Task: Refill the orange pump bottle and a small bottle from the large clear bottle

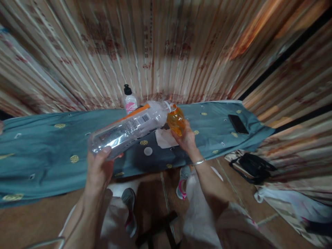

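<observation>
My left hand (100,166) is closed round the base of a large clear plastic bottle (127,128) with an orange-edged label. The bottle is tilted, its neck pointing right and slightly up. At its mouth is a small orange translucent container (176,121), which my right hand (186,138) grips from below and the right. Whether the two mouths touch, I cannot tell. Beneath the orange container lies a pale folded cloth or tissue (166,139). A round white cap (148,151) rests on the cloth-covered table just below the bottle.
Behind the clear bottle stands a bottle with a black top and pink label (130,103). A dark phone (238,124) lies on the right of the teal tablecloth (52,138). Patterned curtains (155,52) hang behind. A black bag (255,167) sits low at the right.
</observation>
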